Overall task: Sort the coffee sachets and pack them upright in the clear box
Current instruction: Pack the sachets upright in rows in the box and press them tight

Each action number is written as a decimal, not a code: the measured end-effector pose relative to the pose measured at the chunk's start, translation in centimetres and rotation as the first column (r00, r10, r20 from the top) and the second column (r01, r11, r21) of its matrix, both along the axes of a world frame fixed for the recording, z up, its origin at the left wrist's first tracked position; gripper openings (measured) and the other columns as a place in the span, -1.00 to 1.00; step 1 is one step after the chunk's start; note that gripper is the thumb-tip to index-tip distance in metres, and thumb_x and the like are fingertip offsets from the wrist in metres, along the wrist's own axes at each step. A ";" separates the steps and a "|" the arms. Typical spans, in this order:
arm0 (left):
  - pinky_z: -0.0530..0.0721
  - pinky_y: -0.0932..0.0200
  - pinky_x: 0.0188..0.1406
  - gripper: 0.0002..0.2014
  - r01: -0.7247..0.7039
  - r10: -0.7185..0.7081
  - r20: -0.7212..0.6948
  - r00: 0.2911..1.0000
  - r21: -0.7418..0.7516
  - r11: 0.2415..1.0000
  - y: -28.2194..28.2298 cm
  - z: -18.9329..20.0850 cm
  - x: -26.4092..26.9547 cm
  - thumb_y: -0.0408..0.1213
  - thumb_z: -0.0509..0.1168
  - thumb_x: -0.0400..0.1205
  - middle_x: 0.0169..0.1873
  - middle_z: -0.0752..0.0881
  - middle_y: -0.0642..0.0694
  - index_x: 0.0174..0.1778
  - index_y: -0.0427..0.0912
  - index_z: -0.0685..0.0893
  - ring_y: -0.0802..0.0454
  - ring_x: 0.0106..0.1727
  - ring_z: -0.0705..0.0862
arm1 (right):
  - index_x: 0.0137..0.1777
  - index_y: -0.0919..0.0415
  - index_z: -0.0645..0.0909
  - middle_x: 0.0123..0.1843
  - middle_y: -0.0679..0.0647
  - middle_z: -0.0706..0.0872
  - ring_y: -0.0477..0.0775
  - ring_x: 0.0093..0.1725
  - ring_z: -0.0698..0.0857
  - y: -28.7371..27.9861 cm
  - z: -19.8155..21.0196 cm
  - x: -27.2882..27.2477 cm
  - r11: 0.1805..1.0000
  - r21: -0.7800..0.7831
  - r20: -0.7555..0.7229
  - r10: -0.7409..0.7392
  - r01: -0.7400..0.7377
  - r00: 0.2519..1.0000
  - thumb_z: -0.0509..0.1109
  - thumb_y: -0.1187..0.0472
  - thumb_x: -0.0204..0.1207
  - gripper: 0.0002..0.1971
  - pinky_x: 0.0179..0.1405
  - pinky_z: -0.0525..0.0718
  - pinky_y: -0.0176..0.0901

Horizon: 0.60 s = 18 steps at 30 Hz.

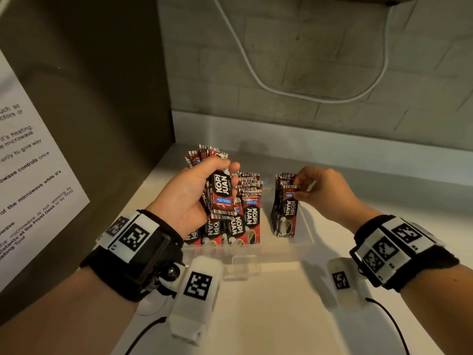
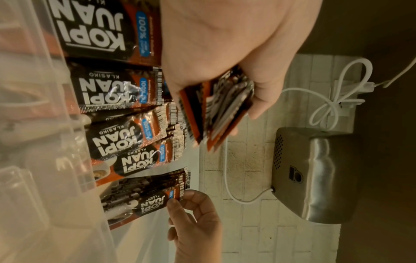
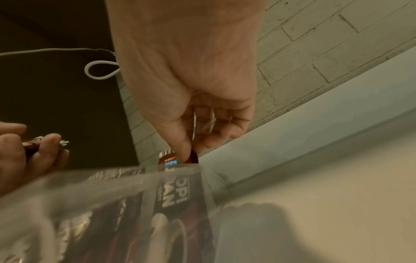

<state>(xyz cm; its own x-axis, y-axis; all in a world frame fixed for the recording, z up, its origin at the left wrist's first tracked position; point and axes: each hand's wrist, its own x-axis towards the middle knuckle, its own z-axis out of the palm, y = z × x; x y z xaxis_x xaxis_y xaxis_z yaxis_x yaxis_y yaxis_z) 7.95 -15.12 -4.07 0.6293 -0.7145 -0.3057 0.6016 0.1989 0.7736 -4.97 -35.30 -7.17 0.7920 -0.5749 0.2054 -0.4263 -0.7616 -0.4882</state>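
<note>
From above, the left hand [image 1: 189,193] grips a bundle of sachets [image 1: 221,196] over the clear box [image 1: 304,243], while the right hand [image 1: 325,192] pinches the front sachet [image 1: 289,211] standing upright at the box's right end. The left wrist view shows more upright sachets [image 2: 117,124] packed inside. The right wrist view shows thumb and fingertips [image 3: 184,151] nipping that sachet's top edge.

Black wristbands [image 1: 143,254], white tag blocks, blk cables
</note>
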 end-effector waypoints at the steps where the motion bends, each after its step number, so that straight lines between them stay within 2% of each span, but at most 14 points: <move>1: 0.68 0.23 -0.42 -0.96 0.007 -0.007 -0.007 1.000 -0.004 1.000 0.1 0.0 0.1 -0.40 0.33 0.60 -0.21 0.81 -0.13 -0.14 -0.26 0.67 0.08 -0.39 0.69 | -0.15 0.13 0.64 -0.34 -0.17 0.60 -0.27 -0.37 0.50 0.0 -0.1 0.0 1.000 -0.013 -0.001 -0.006 0.005 1.000 0.58 0.32 0.37 -0.83 -0.45 0.35 -0.54; 4: 0.68 0.24 -0.42 -0.93 0.016 -0.016 -0.014 1.000 -0.011 1.000 0.2 -0.1 0.2 -0.40 0.31 0.60 -0.24 0.79 -0.13 -0.08 -0.31 0.69 0.09 -0.41 0.68 | -0.12 0.16 0.65 -0.32 -0.11 0.63 -0.20 -0.35 0.52 0.1 -0.2 0.1 0.999 -0.028 -0.006 -0.022 0.021 1.000 0.57 0.31 0.37 -0.83 -0.40 0.37 -0.47; 8: 0.67 0.18 -0.36 -0.84 0.018 -0.019 -0.018 1.000 -0.026 0.999 0.3 -0.1 0.4 -0.42 0.28 0.61 -0.17 0.79 -0.16 -0.25 -0.26 0.73 0.06 -0.37 0.68 | -0.09 0.17 0.64 -0.27 -0.02 0.67 -0.04 -0.30 0.56 0.3 -0.2 0.1 0.999 -0.018 -0.004 -0.042 0.042 0.999 0.55 0.32 0.38 -0.83 -0.39 0.41 -0.42; 11: 0.68 0.15 -0.33 -0.92 0.018 -0.019 -0.032 0.999 -0.035 0.999 0.2 0.0 0.4 -0.44 0.25 0.60 -0.16 0.78 -0.17 -0.15 -0.24 0.63 0.03 -0.34 0.70 | -0.05 0.19 0.65 -0.28 -0.04 0.65 -0.02 -0.29 0.56 0.5 0.0 0.1 0.999 -0.026 -0.027 -0.046 0.045 0.999 0.56 0.30 0.38 -0.81 -0.39 0.42 -0.38; 13: 0.69 0.17 -0.33 -0.90 0.024 -0.024 -0.029 0.999 -0.026 0.999 0.2 -0.1 0.3 -0.45 0.23 0.61 -0.25 0.75 -0.17 -0.18 -0.27 0.64 0.02 -0.36 0.71 | -0.02 0.18 0.64 -0.27 -0.03 0.66 -0.01 -0.27 0.57 0.6 0.2 0.0 0.998 -0.025 -0.043 -0.050 0.049 0.998 0.56 0.27 0.39 -0.79 -0.39 0.44 -0.31; 15: 0.75 0.19 -0.38 -0.92 0.028 -0.028 -0.012 1.000 0.000 1.000 0.2 -0.3 0.3 -0.44 0.26 0.61 -0.32 0.74 -0.18 -0.13 -0.29 0.66 0.02 -0.37 0.76 | 0.02 0.15 0.62 -0.23 -0.01 0.67 -0.04 -0.28 0.55 0.8 0.4 0.0 0.997 -0.026 -0.039 -0.070 0.069 0.997 0.55 0.23 0.41 -0.77 -0.41 0.42 -0.30; 18: 0.77 0.09 -0.41 -0.89 0.039 -0.040 0.027 0.999 0.039 0.998 0.1 -0.5 0.2 -0.43 0.30 0.61 -0.26 0.80 -0.24 0.00 -0.30 0.70 -0.04 -0.26 0.82 | 0.01 0.13 0.61 -0.24 -0.02 0.64 -0.16 -0.37 0.49 1.6 1.3 0.1 0.993 0.016 0.091 -0.116 0.115 0.989 0.51 0.20 0.43 -0.80 -0.46 0.37 -0.29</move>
